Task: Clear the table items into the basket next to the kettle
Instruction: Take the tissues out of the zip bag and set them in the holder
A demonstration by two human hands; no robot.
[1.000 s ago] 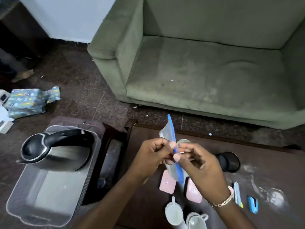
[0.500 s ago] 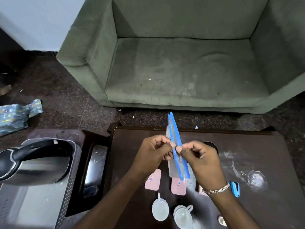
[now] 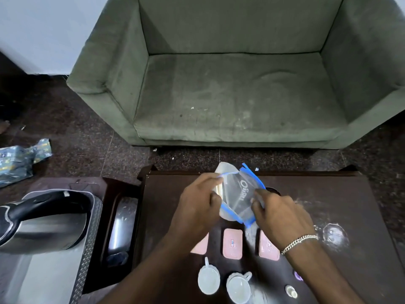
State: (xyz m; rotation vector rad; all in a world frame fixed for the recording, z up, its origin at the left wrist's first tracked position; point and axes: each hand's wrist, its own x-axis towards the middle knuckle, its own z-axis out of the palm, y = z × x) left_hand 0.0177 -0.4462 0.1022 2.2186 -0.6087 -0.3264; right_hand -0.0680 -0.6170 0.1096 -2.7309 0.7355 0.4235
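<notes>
While the green sofa (image 3: 236,84) fills everything beyond my hands, the dark worktop (image 3: 328,194) lies under them, and the grey basket (image 3: 87,249) sits well off to the left of my left hand (image 3: 195,213), with the steel kettle (image 3: 43,224) resting in it. Both hands pinch a clear zip bag (image 3: 237,198) with a blue seal, lifted above the far middle of the worktop. My left hand's grip is closed on the bag's left lip, fingers curled; my right hand (image 3: 282,218) has its fingertips closed on the right lip, so the mouth gapes between them. The bag's long axis runs away from me, tilted slightly right. I judge the coming move turns on this: the basket lies leftward, so the left hand is the nearer carrier, and the kettle crowds the basket's far end, leaving its near part free.

Just beneath my grip, toward me, lie three pink cards (image 3: 232,243), then two white cups (image 3: 238,287), handles pointing away. A small round piece (image 3: 291,291) sits right of the cups, near my right forearm. Nothing stands between bag and basket except the worktop's raised left edge.
</notes>
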